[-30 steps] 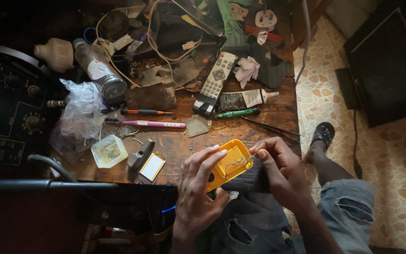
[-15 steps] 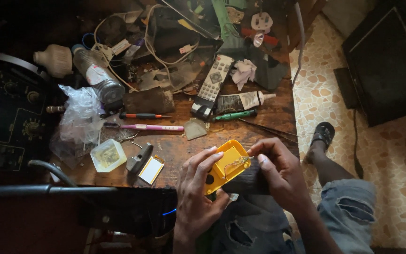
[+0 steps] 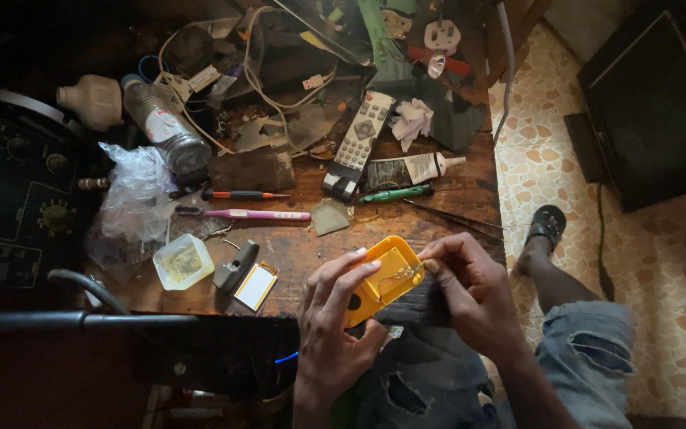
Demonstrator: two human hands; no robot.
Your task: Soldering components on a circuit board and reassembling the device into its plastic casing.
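My left hand (image 3: 331, 322) grips a small yellow plastic case (image 3: 381, 278), open side up, with thin wires showing inside. It is held just off the near edge of the wooden workbench (image 3: 375, 226), above my lap. My right hand (image 3: 470, 290) pinches at the case's right end, its fingertips on the wires there. Whether anything thin sits between those fingertips is too small to tell.
The bench is cluttered: a grey remote control (image 3: 359, 143), a green screwdriver (image 3: 397, 193), a pink toothbrush (image 3: 252, 214), a red-tipped screwdriver (image 3: 240, 195), tweezers (image 3: 458, 218), a glue tube (image 3: 406, 169), a small clear tub (image 3: 183, 260), a plastic bottle (image 3: 164, 127), cables. A black instrument box (image 3: 17, 206) stands left. Tiled floor lies right.
Both hands and the yellow case have stayed at the bench's near edge. My right fingertips have shifted onto the case's right end, and the case has tilted slightly.
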